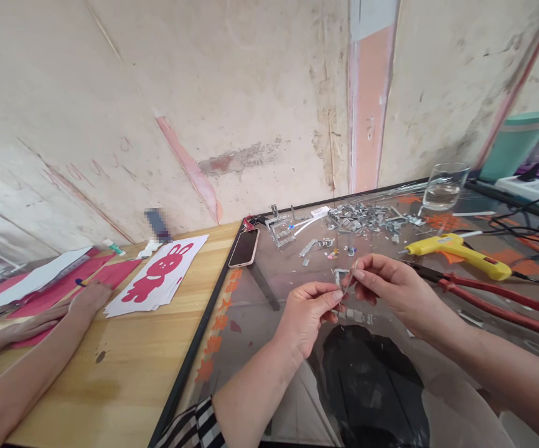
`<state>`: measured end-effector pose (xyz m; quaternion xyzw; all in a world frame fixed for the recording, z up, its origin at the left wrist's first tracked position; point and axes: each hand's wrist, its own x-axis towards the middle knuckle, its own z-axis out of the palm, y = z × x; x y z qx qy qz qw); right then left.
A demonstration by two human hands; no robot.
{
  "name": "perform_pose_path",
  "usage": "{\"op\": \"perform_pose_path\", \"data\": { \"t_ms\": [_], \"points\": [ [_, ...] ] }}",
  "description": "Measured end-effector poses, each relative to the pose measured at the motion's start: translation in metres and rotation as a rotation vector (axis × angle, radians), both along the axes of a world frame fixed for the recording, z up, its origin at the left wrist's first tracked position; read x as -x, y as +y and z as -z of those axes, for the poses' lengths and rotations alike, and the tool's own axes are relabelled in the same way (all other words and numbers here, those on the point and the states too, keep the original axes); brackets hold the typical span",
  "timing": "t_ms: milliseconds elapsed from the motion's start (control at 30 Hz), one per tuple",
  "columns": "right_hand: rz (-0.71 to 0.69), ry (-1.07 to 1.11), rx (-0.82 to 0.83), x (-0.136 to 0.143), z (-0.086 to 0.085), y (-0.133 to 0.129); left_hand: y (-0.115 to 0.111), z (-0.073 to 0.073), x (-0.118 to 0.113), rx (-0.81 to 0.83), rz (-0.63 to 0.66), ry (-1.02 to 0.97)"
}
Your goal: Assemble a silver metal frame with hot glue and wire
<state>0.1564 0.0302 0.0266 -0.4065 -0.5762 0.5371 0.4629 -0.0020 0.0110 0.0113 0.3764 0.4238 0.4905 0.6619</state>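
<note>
In front of me, my left hand and my right hand meet over the glass tabletop, thumbs and forefingers pinched. Between the fingertips shows a thin, silvery strip, gripped from both sides; its exact kind is too small to make out. A small silvery angled piece shows just behind the fingertips; whether it belongs to the strip I cannot tell. Past my hands lies a heap of small grey metal pieces. Red-handled pliers lie beside my right forearm.
A yellow glue gun with its cord lies on the right. Behind it stands a glass of water near a power strip. A phone rests at the left edge. Another person's hands work on red paper beside rabbit cut-outs.
</note>
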Motion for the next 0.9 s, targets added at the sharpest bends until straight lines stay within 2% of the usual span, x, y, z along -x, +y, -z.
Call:
{"op": "perform_pose_path", "data": {
  "t_ms": [200,467,633,900],
  "points": [
    [-0.019,-0.019,-0.002,0.005,0.007,-0.003,0.000,0.000,0.000,0.014,0.028,-0.026],
    [-0.032,-0.002,0.103,0.010,0.007,-0.010,-0.001,0.003,-0.004,-0.029,-0.054,-0.054],
    [-0.026,0.019,0.052,0.007,0.008,-0.007,-0.001,0.002,-0.003,-0.030,-0.034,-0.045],
    [-0.041,-0.140,-0.018,-0.006,0.002,0.004,0.000,0.001,0.000,-0.004,0.026,-0.041]
  ]
}}
